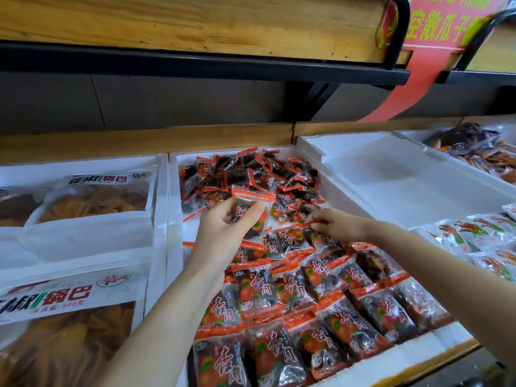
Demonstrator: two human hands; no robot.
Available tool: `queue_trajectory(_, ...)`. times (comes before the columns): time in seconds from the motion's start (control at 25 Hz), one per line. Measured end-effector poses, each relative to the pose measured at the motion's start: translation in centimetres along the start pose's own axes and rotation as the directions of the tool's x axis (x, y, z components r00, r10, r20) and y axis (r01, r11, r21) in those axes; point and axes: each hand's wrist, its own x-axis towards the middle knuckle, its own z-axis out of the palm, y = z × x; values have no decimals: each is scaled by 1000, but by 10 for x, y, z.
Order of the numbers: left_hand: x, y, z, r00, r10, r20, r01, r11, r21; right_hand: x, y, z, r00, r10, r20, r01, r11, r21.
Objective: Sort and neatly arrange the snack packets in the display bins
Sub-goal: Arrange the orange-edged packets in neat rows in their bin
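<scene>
A white foam bin (174,208) holds many small red-edged snack packets with dark contents. Near me they lie in neat overlapping rows (321,311); at the back they sit in a loose heap (251,174). My left hand (223,233) grips one packet (252,208) and holds it up above the bin's middle. My right hand (337,224) reaches in from the right and pinches the red edge of a packet (304,233) at the far end of the rows.
Left bin (159,219) holds large white bags of yellow crisps (92,196). To the right lies a white foam lid (405,174), then bins of other packets (480,236). A wooden shelf (195,26) and a red banner (418,79) hang overhead.
</scene>
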Motion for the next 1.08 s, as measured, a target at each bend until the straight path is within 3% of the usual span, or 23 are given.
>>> queue_trajectory(0.12,1,-1,2,998,-53,33,53,998,-20,-3,-1,5,1000,2,-5,-2,999,46)
queue_trajectory(0.2,1,-2,3,994,-95,62,96,995,-14,-6,-2,7,999,-14,-30,13,1000,-23)
queue_trajectory(0.32,-2,-3,3,993,-55,107,50,998,49,-16,-11,6,961,-58,-270,50,998,-36)
queue_trajectory(0.4,-4,-3,5,986,17,166,-31,996,85,-29,-31,4,913,-58,-403,133,978,159)
queue_trajectory(0.52,-10,-3,11,974,56,218,-79,992,99,-58,-72,2,928,-101,-359,284,815,505)
queue_trajectory(0.68,-13,-3,18,979,71,191,-97,987,126,-91,-94,1,922,-162,-351,337,780,527)
queue_trajectory(0.88,-20,-4,24,974,38,226,-91,969,230,-109,-85,1,950,-37,-311,234,745,625)
queue_trajectory(1.0,-32,-4,25,955,-37,294,-49,959,281,-121,-82,-2,970,71,-234,151,577,803)
queue_trajectory(1.08,-38,-8,24,967,-29,254,-55,947,318,-129,-78,-5,986,98,-135,74,462,884)
